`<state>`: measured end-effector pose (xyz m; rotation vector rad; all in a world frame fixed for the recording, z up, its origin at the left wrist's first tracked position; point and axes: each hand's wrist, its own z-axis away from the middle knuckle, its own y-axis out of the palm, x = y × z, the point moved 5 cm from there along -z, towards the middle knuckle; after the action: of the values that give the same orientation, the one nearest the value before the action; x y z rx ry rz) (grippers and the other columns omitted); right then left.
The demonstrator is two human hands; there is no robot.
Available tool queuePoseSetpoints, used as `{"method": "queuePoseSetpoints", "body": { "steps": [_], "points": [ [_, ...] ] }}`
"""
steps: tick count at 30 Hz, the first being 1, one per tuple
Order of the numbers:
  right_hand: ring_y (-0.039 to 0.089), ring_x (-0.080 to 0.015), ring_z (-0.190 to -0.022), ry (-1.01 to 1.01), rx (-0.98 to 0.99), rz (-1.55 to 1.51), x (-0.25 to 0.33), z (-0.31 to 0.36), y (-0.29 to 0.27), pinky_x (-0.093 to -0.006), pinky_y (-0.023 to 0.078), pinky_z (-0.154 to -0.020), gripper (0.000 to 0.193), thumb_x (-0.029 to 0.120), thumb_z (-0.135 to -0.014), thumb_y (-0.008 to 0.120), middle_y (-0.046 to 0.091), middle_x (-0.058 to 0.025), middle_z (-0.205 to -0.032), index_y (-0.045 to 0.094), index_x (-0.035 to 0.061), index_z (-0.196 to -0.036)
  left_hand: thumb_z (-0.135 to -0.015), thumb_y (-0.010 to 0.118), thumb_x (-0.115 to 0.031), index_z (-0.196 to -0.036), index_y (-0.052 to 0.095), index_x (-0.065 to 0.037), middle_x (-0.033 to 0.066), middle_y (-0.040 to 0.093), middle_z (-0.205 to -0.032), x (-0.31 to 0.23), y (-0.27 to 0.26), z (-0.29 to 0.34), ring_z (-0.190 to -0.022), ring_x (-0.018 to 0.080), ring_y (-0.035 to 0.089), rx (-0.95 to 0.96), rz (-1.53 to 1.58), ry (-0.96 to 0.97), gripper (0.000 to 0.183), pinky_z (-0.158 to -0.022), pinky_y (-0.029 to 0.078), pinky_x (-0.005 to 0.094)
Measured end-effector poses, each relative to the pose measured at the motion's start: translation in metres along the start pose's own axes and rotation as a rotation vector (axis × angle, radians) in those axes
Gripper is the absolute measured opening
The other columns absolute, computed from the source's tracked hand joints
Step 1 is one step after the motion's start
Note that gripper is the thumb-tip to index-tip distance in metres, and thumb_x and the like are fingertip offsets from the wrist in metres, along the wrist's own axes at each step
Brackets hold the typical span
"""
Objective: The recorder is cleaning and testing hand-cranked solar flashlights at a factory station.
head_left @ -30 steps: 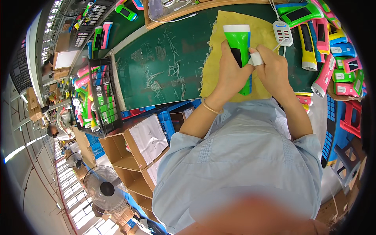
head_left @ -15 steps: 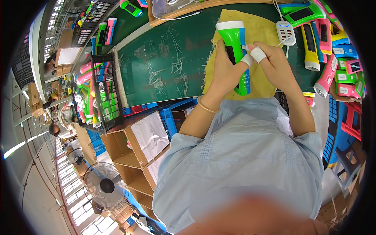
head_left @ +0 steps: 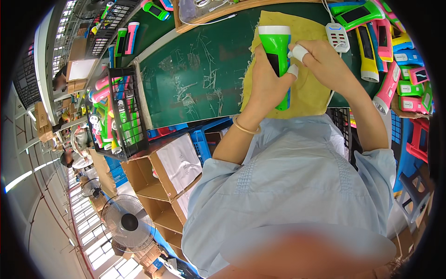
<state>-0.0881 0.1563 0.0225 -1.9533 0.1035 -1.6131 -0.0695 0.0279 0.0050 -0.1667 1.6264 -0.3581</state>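
Upright over a yellow cloth [head_left: 311, 100], a green flashlight [head_left: 275, 39] with a white head rim, a dark panel and a blue side is gripped by my left hand [head_left: 268, 83]. Its fingers wrap the body, and the taped thumb lies along the blue side. At that same side, my right hand [head_left: 320, 60] is closed in a pinch, white tape on a finger. A small white cable plug [head_left: 290, 54] shows at its fingertips, partly hidden. A white multi-port USB charger [head_left: 337, 37] lies just beyond the right hand.
Several colourful flashlights [head_left: 367, 51] are piled at the right. A black crate [head_left: 130, 111] of flashlights stands left of the green tabletop [head_left: 186, 74]. Along the far edge is a wooden tray [head_left: 223, 14]. Cardboard compartments [head_left: 148, 179] and a fan [head_left: 127, 222] are at lower left.
My right hand has rolled over and its elbow has swung outward to the right, with its fingertips still beside the flashlight. My left hand keeps its hold on the flashlight.
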Motion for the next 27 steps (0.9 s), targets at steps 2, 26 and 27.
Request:
{"method": "queuePoseSetpoints", "body": {
  "steps": [2, 26, 27],
  "points": [
    [0.053, -0.0343, -0.058, -0.074, -0.179, 0.105, 0.003, 0.003, 0.0, -0.0416, 0.04, -0.055, 0.022, 0.012, -0.08, 0.043, 0.054, -0.0211, -0.063, 0.057, -0.005, -0.08, -0.062, 0.066, -0.004, -0.108, 0.034, 0.002, 0.0141, 0.052, -0.089, -0.001, -0.001, -0.001, -0.079, 0.0253, 0.054, -0.014, 0.016, -0.012, 0.056, -0.07, 0.045, 0.0333],
    [0.029, -0.0012, -0.048, 0.201, -0.652, -0.753, -0.031, 0.049, 0.0, -0.0167, 0.02, -0.042, 0.023, 0.022, -0.091, 0.045, 0.038, 0.0046, -0.06, 0.055, 0.001, -0.091, -0.078, 0.063, -0.016, -0.094, 0.049, -0.001, 0.0115, 0.055, -0.081, 0.065, -0.221, -0.008, -0.063, 0.023, 0.056, -0.763, 0.555, -0.18, 0.026, -0.055, 0.049, 0.0365],
    [0.026, -0.0013, -0.047, 0.264, -0.562, -0.72, -0.04, 0.047, 0.0, -0.0173, 0.018, -0.041, 0.025, 0.023, -0.092, 0.043, 0.035, 0.0052, -0.059, 0.054, 0.0007, -0.092, -0.082, 0.058, -0.017, -0.095, 0.048, -0.001, 0.0118, 0.056, -0.082, 0.061, -0.278, -0.007, -0.069, 0.0255, 0.057, -0.854, 0.631, 0.0, 0.023, -0.064, 0.05, 0.0399]
  ]
}}
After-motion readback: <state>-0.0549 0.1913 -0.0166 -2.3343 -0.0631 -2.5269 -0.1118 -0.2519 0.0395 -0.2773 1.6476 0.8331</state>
